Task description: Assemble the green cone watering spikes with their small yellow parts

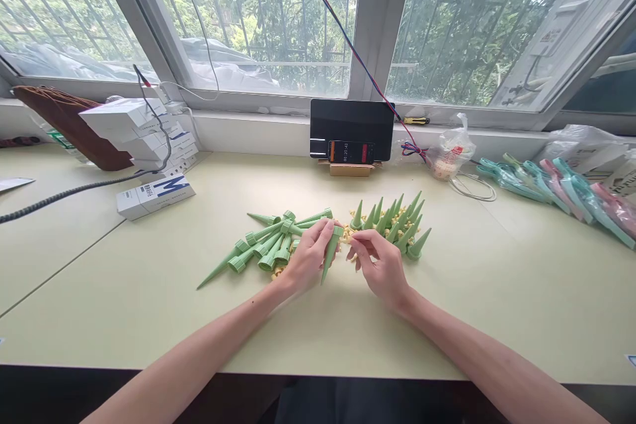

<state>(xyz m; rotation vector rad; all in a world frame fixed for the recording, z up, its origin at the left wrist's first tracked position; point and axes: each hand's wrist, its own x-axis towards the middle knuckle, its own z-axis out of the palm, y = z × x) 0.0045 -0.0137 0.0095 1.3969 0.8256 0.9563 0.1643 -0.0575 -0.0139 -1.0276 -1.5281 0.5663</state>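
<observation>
My left hand (pixel 307 257) is closed around a green plastic watering spike (pixel 330 258), its point tilted down toward me and its wide cap end up. The fingers of my right hand (pixel 382 268) pinch a small yellow plastic piece (pixel 348 236) beside that cap; I cannot tell whether the two parts touch. To the left lies a loose pile of green spikes (pixel 271 252) on their sides, with a few yellow pieces (pixel 277 272) under it. On the right, several spikes (pixel 392 228) stand point up among more yellow pieces.
A phone (pixel 350 152) showing a timer leans on a black tablet (pixel 322 120) by the window. White boxes (pixel 156 195) and a coiled cable (pixel 74 193) are at left. A tied plastic bag (pixel 451 152) and wrapped pastel straps (pixel 571 195) lie at right on the pale table (pixel 163 291).
</observation>
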